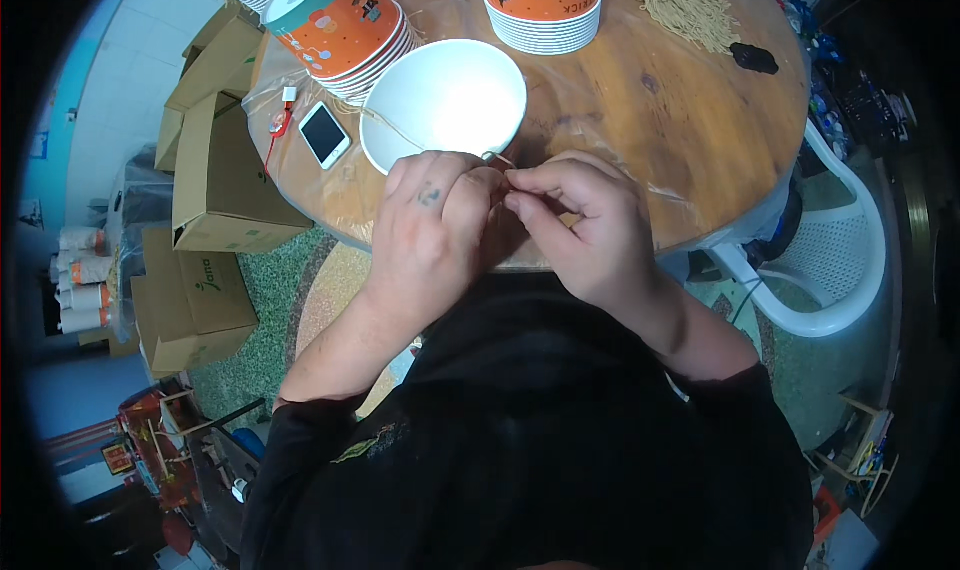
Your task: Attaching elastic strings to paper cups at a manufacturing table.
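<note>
A white-lined paper bucket (455, 85) lies tilted at the table's near edge, its mouth facing me. A thin beige cord (392, 127) runs across the bucket's mouth to its near rim, where a short bit shows by my fingertips. My left hand (435, 220) is closed at that rim, its fingers curled over the cord's end and partly hidden. Beside it, my right hand (590, 210) pinches with thumb and forefinger at the cord. The two hands' fingertips meet, and what lies between them is mostly covered.
Orange paper buckets stand in a left stack (345, 30) and a far stack (545, 15) on the round wooden table (690, 140). A phone (325, 136), a heap of beige cords (685, 8) and a black item (754, 58) lie there. Cardboard boxes (225, 180) and a white chair (840, 240) flank it.
</note>
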